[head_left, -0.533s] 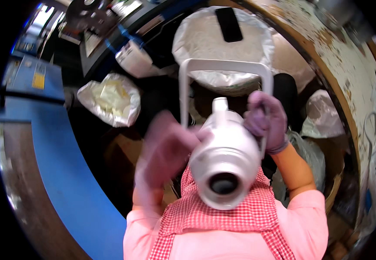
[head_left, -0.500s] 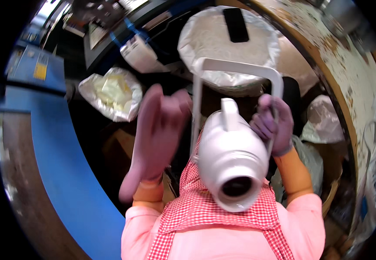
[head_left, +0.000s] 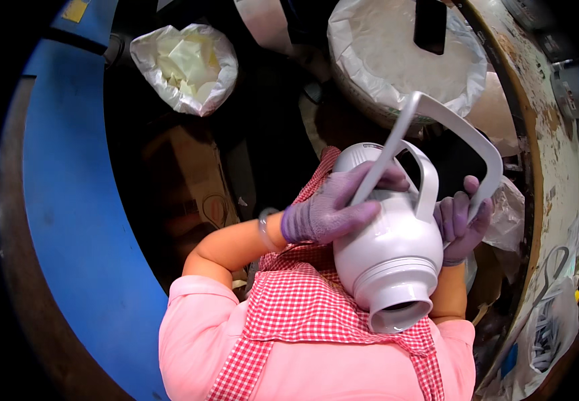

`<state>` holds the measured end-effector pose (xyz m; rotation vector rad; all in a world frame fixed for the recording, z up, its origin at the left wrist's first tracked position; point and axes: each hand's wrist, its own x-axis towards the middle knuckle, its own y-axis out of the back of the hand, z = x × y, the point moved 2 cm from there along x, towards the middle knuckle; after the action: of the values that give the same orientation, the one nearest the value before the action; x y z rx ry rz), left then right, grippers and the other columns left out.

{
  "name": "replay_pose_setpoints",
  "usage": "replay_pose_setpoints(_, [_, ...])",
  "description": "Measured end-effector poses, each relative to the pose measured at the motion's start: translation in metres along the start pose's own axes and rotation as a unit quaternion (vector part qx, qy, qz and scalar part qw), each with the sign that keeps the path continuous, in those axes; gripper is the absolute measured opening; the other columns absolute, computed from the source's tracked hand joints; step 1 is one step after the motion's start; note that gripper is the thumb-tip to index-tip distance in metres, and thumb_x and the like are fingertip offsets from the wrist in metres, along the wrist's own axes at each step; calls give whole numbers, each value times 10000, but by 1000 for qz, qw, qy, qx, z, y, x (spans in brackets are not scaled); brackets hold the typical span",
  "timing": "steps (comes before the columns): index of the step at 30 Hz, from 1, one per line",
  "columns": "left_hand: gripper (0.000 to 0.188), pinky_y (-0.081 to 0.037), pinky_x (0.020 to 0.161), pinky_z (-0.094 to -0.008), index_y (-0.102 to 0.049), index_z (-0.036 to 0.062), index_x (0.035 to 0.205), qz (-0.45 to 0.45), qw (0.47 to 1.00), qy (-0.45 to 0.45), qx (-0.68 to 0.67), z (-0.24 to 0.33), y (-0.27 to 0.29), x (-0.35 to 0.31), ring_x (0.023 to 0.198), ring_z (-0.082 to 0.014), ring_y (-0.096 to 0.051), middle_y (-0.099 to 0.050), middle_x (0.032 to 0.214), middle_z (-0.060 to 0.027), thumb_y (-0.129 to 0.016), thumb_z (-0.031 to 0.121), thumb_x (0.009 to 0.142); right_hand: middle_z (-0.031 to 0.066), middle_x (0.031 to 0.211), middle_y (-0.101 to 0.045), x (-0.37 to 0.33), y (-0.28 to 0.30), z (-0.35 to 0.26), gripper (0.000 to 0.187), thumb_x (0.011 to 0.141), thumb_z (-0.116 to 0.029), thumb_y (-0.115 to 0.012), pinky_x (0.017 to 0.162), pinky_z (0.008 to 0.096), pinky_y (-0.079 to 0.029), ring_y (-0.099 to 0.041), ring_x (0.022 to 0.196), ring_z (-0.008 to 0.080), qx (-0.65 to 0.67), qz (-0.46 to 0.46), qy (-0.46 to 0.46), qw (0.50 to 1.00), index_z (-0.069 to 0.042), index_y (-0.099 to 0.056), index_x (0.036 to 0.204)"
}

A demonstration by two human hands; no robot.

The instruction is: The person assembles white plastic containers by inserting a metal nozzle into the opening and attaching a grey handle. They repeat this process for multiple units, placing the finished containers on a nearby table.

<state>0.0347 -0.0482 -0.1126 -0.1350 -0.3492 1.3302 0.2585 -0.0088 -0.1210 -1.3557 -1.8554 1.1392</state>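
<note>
A white vacuum jug [head_left: 393,240] lies tilted over my lap and the red checked apron, its round open mouth toward me and a dark hollow inside. A fixed side handle [head_left: 428,184] stands up from its body, and a large swing handle [head_left: 466,128] rises above it. My left hand [head_left: 335,204], in a purple-grey glove, wraps the jug's left side beside one leg of the swing handle. On the other side, my right hand [head_left: 461,219], gloved alike, closes around the other leg by the jug's body. Part of its fingers is hidden.
A large lined tub [head_left: 369,67] stands ahead, with a black phone [head_left: 430,27] on top. A smaller lined bag [head_left: 219,90] holds pale yellowish pieces. A blue surface [head_left: 69,200] runs along the left; a worn bench [head_left: 553,144] curves along the right. Plastic bags [head_left: 556,327] hang there.
My left hand has come from open in the air onto the jug's side. The swing handle has tilted right, and the jug has shifted slightly right. The view has shifted too.
</note>
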Motion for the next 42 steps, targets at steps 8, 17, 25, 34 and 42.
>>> replay_pose_setpoints(8, [807, -438, 1029, -380, -437, 37, 1443, 119, 894, -142, 408, 84, 8, 18, 1210, -237, -540, -525, 1362, -167, -724, 482, 834, -21, 552, -516, 43, -66, -24, 504, 1068, -406, -408, 417, 245, -370, -432, 421, 86, -72, 103, 150, 981, -35, -504, 1395])
replay_pose_setpoints(17, [871, -357, 1113, -470, -401, -43, 1465, 147, 846, -119, 498, 108, 18, 24, 1298, -347, -476, -500, 1389, -206, -616, 499, 818, 105, 1218, -642, -38, -53, 16, 378, 869, -307, -733, 949, 422, -497, -621, 1105, 307, -524, -184, 401, 729, -101, -672, 1180])
replay_pose_setpoints(25, [820, -253, 1159, -474, -429, -28, 1384, 69, 901, -3, 429, 68, 49, 17, 1320, -354, -435, -460, 1408, -229, -593, 562, 838, 233, 1267, -590, -330, 336, -63, 744, 760, -477, -734, 1034, 450, -411, -546, 1206, 366, -753, 520, -296, 274, -3, -540, 1300])
replay_pose_setpoints(34, [392, -434, 1027, -496, -444, 165, 1361, -4, 839, -41, 543, 67, 58, 12, 1214, -444, -535, -477, 1382, -248, -542, 278, 998, 205, 1351, -590, -572, 414, -111, 554, 909, -366, -634, 1011, 449, -477, -582, 1237, 348, -545, 596, -580, 108, -92, -566, 1385])
replay_pose_setpoints(42, [465, -422, 1041, -511, -430, 71, 1333, -50, 774, -157, 612, 64, 60, 11, 1234, -449, -525, -491, 1381, -269, -547, 347, 978, 176, 1304, -614, -551, 387, -41, 462, 910, -259, -622, 981, 419, -491, -603, 1181, 304, -496, 641, -554, 189, -65, -590, 1328])
